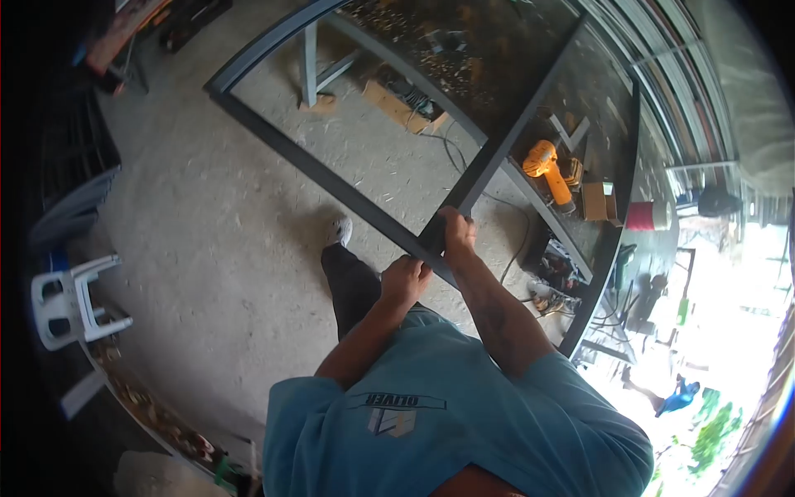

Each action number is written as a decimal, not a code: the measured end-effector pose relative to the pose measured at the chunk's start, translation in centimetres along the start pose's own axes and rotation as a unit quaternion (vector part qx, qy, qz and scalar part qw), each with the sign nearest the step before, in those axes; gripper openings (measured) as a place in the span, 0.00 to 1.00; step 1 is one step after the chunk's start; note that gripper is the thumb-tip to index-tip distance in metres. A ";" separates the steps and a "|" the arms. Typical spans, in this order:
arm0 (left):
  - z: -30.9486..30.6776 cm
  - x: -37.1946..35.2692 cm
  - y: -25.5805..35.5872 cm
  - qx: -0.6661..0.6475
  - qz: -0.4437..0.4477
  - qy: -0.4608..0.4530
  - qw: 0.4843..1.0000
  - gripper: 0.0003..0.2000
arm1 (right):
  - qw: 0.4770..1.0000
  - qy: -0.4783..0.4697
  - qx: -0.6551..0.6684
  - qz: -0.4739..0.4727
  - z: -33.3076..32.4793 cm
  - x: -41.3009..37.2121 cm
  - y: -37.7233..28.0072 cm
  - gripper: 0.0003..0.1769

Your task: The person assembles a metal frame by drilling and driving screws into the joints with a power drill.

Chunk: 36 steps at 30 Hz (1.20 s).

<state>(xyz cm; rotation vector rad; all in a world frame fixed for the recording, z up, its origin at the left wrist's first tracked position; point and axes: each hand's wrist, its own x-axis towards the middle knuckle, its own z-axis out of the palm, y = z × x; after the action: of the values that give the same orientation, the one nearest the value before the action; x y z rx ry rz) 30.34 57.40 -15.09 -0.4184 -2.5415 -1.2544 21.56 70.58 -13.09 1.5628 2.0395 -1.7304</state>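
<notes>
A dark grey metal frame [315, 172] of long bars reaches from in front of my body out over the workbench. My left hand [403, 282] is closed around the frame's near bar, close to the joint where two bars meet. Just to the right, my right hand [457, 232] is wrapped round the bar that runs away toward the bench. Both hands are near each other at this corner, and some fingers are hidden behind the metal.
An orange cordless drill [546, 170] lies on the dark workbench [609, 166], near a small cardboard box [599, 201] and a red spool [640, 216]. Cables trail on the concrete floor [215, 248]. A white plastic chair [79, 300] stands left; metal lengths are stacked right.
</notes>
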 end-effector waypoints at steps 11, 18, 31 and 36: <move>0.3 -0.3 0.2 -0.020 -0.082 -0.055 0.995 0.10 | 0.993 0.019 -0.112 -0.033 -0.1 -1.2 -0.6 0.35; 0.8 -0.6 0.8 -0.003 -0.087 -0.037 0.995 0.12 | 0.997 -0.062 -0.054 -0.013 -0.3 0.2 0.0 0.35; -1.1 0.4 2.3 -0.032 -0.110 -0.085 0.990 0.18 | 0.909 -0.415 -0.034 0.023 -5.0 -1.1 -0.8 0.32; -1.4 0.5 2.6 -0.099 -0.156 -0.094 0.978 0.16 | 0.910 -0.411 -0.035 0.041 -5.5 -1.4 -0.8 0.28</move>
<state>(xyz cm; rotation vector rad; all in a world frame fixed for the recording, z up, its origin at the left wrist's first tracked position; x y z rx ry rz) 31.06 57.87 -12.21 -0.1884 -2.7286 -1.6622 24.62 73.92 -9.66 0.6699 1.5398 -1.8068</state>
